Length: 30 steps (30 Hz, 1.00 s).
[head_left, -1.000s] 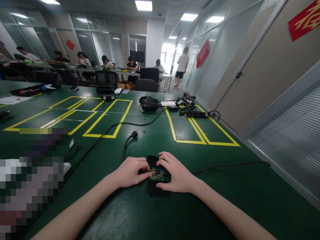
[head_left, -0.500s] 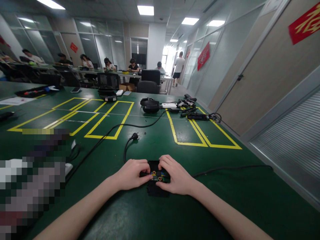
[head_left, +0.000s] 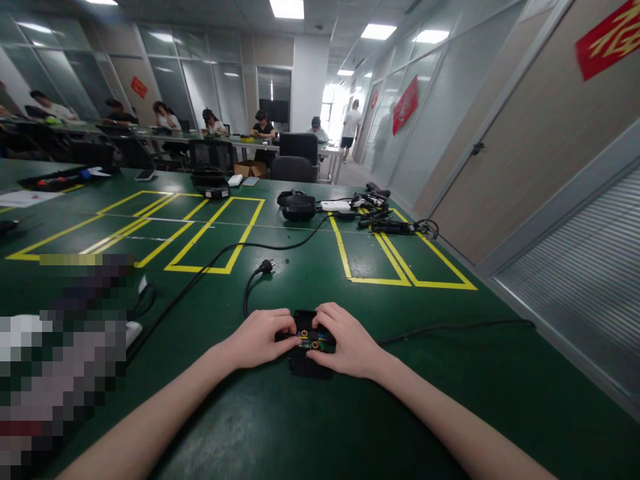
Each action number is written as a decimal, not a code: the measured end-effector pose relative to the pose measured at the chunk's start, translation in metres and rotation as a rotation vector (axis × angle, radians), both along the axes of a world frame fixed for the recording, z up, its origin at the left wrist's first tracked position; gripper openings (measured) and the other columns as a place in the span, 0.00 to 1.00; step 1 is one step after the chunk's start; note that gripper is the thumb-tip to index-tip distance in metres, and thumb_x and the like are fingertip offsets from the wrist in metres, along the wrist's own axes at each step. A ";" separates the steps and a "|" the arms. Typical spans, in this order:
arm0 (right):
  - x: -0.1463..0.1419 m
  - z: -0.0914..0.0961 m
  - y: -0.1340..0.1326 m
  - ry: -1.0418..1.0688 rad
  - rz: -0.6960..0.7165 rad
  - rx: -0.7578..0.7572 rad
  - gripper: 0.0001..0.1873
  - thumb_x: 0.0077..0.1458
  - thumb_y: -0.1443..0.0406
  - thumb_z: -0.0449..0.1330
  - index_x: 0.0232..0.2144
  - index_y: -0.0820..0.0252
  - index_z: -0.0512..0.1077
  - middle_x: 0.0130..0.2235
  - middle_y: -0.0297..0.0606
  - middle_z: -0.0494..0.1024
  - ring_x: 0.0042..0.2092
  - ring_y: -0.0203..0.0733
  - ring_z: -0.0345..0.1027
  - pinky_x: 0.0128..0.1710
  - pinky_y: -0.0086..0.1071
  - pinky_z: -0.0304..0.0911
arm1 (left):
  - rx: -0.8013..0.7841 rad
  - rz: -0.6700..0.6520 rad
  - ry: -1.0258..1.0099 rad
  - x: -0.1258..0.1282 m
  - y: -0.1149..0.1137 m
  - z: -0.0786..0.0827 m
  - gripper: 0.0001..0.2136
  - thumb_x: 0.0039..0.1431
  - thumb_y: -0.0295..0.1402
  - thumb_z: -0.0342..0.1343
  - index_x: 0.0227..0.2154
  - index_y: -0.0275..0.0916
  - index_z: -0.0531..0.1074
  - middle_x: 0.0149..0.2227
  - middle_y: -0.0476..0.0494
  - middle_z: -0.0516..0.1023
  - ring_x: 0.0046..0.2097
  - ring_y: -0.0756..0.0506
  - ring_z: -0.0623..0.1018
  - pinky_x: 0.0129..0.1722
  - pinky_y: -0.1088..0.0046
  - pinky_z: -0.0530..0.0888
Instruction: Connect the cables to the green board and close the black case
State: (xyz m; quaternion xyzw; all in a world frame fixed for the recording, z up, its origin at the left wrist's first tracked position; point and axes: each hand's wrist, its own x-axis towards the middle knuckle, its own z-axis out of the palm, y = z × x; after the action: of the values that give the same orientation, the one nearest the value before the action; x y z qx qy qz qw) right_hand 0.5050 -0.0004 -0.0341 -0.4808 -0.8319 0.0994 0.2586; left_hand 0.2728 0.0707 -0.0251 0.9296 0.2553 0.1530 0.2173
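A small circuit board (head_left: pixel 315 337) with two copper-coloured ring coils sits in the middle of the green table, amid black casing pieces. It looks like the inside of an opened power adapter. One black casing piece (head_left: pixel 304 317) shows behind it, and another dark piece (head_left: pixel 310 366) lies on the near side. My left hand (head_left: pixel 261 339) is closed, thumb and fingers pinching the board's left end. Curled around the right end is my right hand (head_left: pixel 349 343), its thumb on the near side and fingers on the far side. The fingers cover both ends of the board.
A black power plug (head_left: pixel 266 267) on its cable lies beyond my left hand. Another black cable (head_left: pixel 450 327) runs off right. Farther back are a black headset (head_left: pixel 299 206), tangled black gear (head_left: pixel 380 217) and yellow tape outlines (head_left: pixel 230 270). Several people sit at a far table.
The whole view has shifted slightly, so the table and hands appear a little higher and farther left. Both hands keep their hold on the circuit board. In the background, a walking person has moved slightly.
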 end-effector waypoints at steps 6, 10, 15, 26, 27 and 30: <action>0.004 -0.003 0.002 0.069 0.035 -0.070 0.19 0.49 0.63 0.72 0.39 0.55 0.67 0.51 0.46 0.74 0.58 0.54 0.70 0.54 0.45 0.69 | 0.022 -0.030 -0.006 0.000 -0.001 0.003 0.09 0.68 0.35 0.55 0.31 0.39 0.72 0.32 0.50 0.74 0.31 0.49 0.74 0.32 0.75 0.66; 0.005 -0.003 0.003 0.089 0.067 -0.141 0.18 0.52 0.63 0.71 0.40 0.54 0.67 0.50 0.45 0.74 0.64 0.55 0.67 0.55 0.45 0.69 | 0.022 -0.030 0.004 0.001 -0.002 0.003 0.08 0.67 0.35 0.55 0.31 0.39 0.71 0.34 0.50 0.74 0.33 0.49 0.74 0.32 0.75 0.66; 0.015 0.001 0.003 0.158 0.122 -0.109 0.21 0.53 0.61 0.72 0.45 0.55 0.69 0.54 0.47 0.75 0.66 0.55 0.64 0.61 0.48 0.64 | 0.025 -0.025 -0.006 0.001 -0.002 0.001 0.09 0.68 0.35 0.54 0.30 0.39 0.70 0.33 0.50 0.73 0.33 0.49 0.74 0.32 0.75 0.66; 0.048 0.012 0.003 -0.044 0.112 -0.108 0.08 0.54 0.69 0.66 0.28 0.57 0.69 0.31 0.33 0.73 0.34 0.40 0.68 0.34 0.31 0.61 | -0.032 0.022 -0.075 0.004 0.000 -0.003 0.09 0.66 0.36 0.57 0.30 0.39 0.72 0.30 0.50 0.75 0.32 0.48 0.75 0.32 0.75 0.67; 0.047 0.012 0.003 -0.043 0.105 -0.116 0.08 0.55 0.69 0.65 0.28 0.57 0.69 0.30 0.33 0.72 0.33 0.39 0.66 0.33 0.31 0.60 | -0.036 0.032 -0.086 0.004 0.000 -0.002 0.09 0.66 0.36 0.58 0.30 0.39 0.72 0.30 0.49 0.75 0.31 0.48 0.75 0.32 0.75 0.67; 0.045 0.012 0.002 0.001 0.069 -0.188 0.08 0.56 0.68 0.63 0.27 0.57 0.67 0.26 0.29 0.69 0.27 0.35 0.61 0.29 0.29 0.55 | -0.054 0.050 -0.105 0.002 0.000 0.002 0.07 0.64 0.35 0.57 0.32 0.39 0.73 0.30 0.49 0.76 0.30 0.49 0.74 0.31 0.76 0.67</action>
State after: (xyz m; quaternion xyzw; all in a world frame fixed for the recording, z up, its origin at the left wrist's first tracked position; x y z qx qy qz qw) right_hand 0.5502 0.0018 -0.0220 -0.4741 -0.8348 0.1859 0.2091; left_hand 0.2749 0.0705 -0.0235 0.9074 0.2709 0.2001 0.2517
